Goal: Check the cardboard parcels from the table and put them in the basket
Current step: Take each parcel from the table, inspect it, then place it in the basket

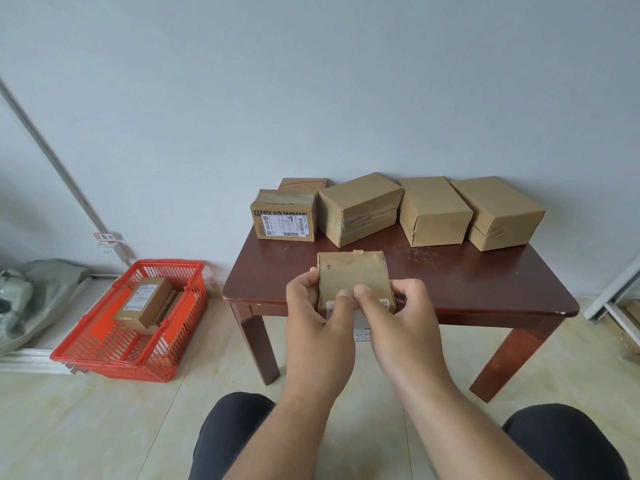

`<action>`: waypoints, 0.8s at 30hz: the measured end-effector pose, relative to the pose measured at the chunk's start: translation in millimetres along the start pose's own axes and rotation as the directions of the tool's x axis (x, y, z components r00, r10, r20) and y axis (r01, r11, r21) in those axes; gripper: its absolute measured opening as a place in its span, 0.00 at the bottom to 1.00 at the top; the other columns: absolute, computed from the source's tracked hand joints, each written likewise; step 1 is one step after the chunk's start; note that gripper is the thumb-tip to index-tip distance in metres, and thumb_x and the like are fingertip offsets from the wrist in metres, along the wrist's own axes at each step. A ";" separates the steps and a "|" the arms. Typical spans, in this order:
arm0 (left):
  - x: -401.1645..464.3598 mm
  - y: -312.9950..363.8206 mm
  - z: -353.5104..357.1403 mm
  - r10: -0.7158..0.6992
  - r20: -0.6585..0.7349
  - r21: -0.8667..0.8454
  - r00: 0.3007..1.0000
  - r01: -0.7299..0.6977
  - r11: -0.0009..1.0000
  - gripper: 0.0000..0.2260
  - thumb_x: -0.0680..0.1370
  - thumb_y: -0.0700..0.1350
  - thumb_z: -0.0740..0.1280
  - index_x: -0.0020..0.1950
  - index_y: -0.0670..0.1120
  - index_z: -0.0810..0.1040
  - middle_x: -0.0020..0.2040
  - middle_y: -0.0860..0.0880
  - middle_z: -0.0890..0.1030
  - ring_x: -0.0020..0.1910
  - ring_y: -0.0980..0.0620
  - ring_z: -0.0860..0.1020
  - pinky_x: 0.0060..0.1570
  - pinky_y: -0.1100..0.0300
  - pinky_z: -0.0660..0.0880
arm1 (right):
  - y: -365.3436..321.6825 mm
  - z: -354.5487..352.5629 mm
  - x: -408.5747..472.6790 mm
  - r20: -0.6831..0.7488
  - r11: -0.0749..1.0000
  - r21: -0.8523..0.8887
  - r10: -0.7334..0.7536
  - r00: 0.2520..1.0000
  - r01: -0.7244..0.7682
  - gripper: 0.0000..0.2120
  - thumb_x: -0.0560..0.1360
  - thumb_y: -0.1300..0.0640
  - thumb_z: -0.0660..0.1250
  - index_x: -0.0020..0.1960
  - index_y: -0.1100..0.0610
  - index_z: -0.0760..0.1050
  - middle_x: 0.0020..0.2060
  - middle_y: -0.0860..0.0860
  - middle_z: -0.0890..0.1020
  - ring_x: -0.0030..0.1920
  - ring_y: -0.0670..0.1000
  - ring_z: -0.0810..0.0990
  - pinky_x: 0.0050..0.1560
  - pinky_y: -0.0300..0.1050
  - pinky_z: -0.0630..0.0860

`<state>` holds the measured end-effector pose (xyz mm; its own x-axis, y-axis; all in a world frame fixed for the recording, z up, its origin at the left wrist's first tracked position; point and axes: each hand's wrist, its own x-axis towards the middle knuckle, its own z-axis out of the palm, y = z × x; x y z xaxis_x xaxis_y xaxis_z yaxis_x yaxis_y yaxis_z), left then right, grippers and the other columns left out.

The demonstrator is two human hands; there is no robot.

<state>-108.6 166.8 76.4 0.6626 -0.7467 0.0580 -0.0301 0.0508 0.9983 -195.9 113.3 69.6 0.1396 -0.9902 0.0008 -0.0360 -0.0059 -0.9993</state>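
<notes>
I hold a small taped cardboard parcel (351, 275) up over the near edge of the dark wooden table (450, 282). My left hand (317, 313) grips its left side, thumb on the top face. My right hand (398, 313) grips its right side, thumb also on top. Several more parcels stand along the table's back: a labelled one (284, 216) at the left with a flat one (303, 183) behind it, then three plain boxes (360, 207), (434, 211), (497, 213). The red basket (86, 355) sits on the floor to the left and holds a labelled parcel (143, 301).
The table stands against a pale wall. Grey bags (31, 292) lie on the floor at the far left, past the basket. A white frame (613, 299) leans at the right edge. My knees (228, 434) show at the bottom over the tiled floor.
</notes>
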 end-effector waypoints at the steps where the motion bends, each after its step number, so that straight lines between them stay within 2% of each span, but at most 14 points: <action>1: -1.3 0.5 1.9 0.014 -0.006 -0.003 1.000 -0.014 1.000 0.15 0.83 0.41 0.69 0.68 0.49 0.70 0.59 0.55 0.84 0.46 0.62 0.83 0.43 0.71 0.77 | -1.2 0.7 2.2 -0.019 1.000 -0.007 -0.011 1.000 0.011 0.13 0.77 0.47 0.76 0.52 0.47 0.73 0.46 0.44 0.84 0.43 0.41 0.83 0.42 0.41 0.76; 3: -3.0 0.6 5.9 0.031 -0.025 -0.012 0.999 -0.031 0.999 0.15 0.83 0.41 0.70 0.68 0.50 0.70 0.59 0.56 0.84 0.48 0.62 0.83 0.46 0.69 0.77 | -2.3 3.1 4.5 -0.057 1.000 -0.008 -0.022 0.998 0.022 0.14 0.76 0.44 0.77 0.52 0.48 0.74 0.45 0.45 0.84 0.44 0.44 0.84 0.43 0.43 0.76; 5: -2.1 0.5 7.3 0.034 -0.061 -0.020 0.998 -0.036 0.999 0.14 0.82 0.43 0.71 0.64 0.52 0.72 0.57 0.57 0.84 0.50 0.62 0.83 0.49 0.65 0.79 | -2.1 4.0 3.8 -0.080 0.999 -0.016 -0.036 0.996 0.034 0.15 0.76 0.44 0.77 0.52 0.48 0.74 0.45 0.45 0.84 0.42 0.41 0.83 0.42 0.42 0.76; 9: 10.5 0.3 2.0 0.036 -0.130 -0.022 0.991 -0.039 0.999 0.13 0.80 0.48 0.74 0.59 0.58 0.73 0.56 0.59 0.83 0.57 0.62 0.82 0.61 0.56 0.80 | 2.2 3.7 -5.2 -0.053 0.994 -0.073 -0.090 0.995 0.086 0.13 0.76 0.47 0.77 0.53 0.48 0.75 0.45 0.44 0.83 0.43 0.37 0.81 0.38 0.30 0.73; 12: 16.2 -0.4 -1.1 0.048 -0.119 0.024 0.992 -0.045 0.999 0.21 0.80 0.52 0.74 0.71 0.55 0.74 0.62 0.60 0.80 0.62 0.62 0.80 0.65 0.56 0.79 | 6.8 4.6 -9.1 -0.057 0.985 -0.116 -0.135 0.989 0.128 0.13 0.76 0.49 0.78 0.54 0.46 0.75 0.50 0.45 0.83 0.47 0.38 0.81 0.43 0.31 0.75; 14: 16.0 -1.6 -1.8 0.078 -0.104 0.070 0.992 -0.070 0.995 0.23 0.80 0.54 0.74 0.73 0.54 0.74 0.65 0.60 0.78 0.63 0.60 0.79 0.66 0.55 0.78 | 7.3 5.1 -6.8 -0.045 0.985 -0.107 -0.139 0.989 0.133 0.17 0.77 0.49 0.76 0.62 0.46 0.76 0.55 0.44 0.83 0.52 0.38 0.82 0.49 0.33 0.78; 17: 9.0 -2.2 -2.3 0.097 -0.095 0.087 0.991 -0.089 0.992 0.18 0.80 0.52 0.73 0.69 0.59 0.74 0.64 0.65 0.74 0.61 0.70 0.76 0.65 0.65 0.75 | 2.8 3.6 0.5 -0.022 0.987 -0.109 -0.125 0.992 0.122 0.29 0.77 0.44 0.74 0.76 0.47 0.73 0.63 0.43 0.80 0.60 0.41 0.81 0.61 0.44 0.80; 20: 5.6 -4.5 -2.1 0.081 -0.065 0.071 0.995 -0.076 0.995 0.18 0.80 0.48 0.74 0.66 0.60 0.73 0.64 0.65 0.73 0.57 0.77 0.74 0.57 0.78 0.72 | 1.4 1.5 7.0 -0.039 0.985 -0.117 -0.133 0.990 0.128 0.25 0.77 0.42 0.73 0.73 0.46 0.77 0.61 0.45 0.81 0.59 0.42 0.81 0.60 0.47 0.80; 22: 6.1 -5.0 -3.1 0.068 -0.066 0.046 0.995 -0.065 0.997 0.17 0.80 0.49 0.74 0.65 0.59 0.73 0.63 0.63 0.75 0.56 0.75 0.75 0.55 0.78 0.73 | 0.9 2.7 6.6 -0.054 0.985 -0.118 -0.130 0.990 0.123 0.24 0.75 0.38 0.73 0.69 0.45 0.79 0.60 0.45 0.82 0.58 0.44 0.82 0.60 0.50 0.81; 24: 9.6 -5.9 -3.9 0.055 -0.091 0.033 0.994 -0.052 0.998 0.15 0.79 0.51 0.75 0.63 0.58 0.75 0.60 0.60 0.79 0.55 0.67 0.79 0.53 0.70 0.78 | 1.7 3.8 4.5 -0.059 0.984 -0.129 -0.135 0.989 0.126 0.24 0.74 0.36 0.73 0.66 0.45 0.80 0.59 0.43 0.81 0.57 0.41 0.81 0.59 0.49 0.81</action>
<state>-99.2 162.0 71.0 0.7256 -0.6790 0.1116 -0.0891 0.0682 0.9937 -191.6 109.4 67.7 0.0842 -0.9869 0.1376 -0.1450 -0.1487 -0.9782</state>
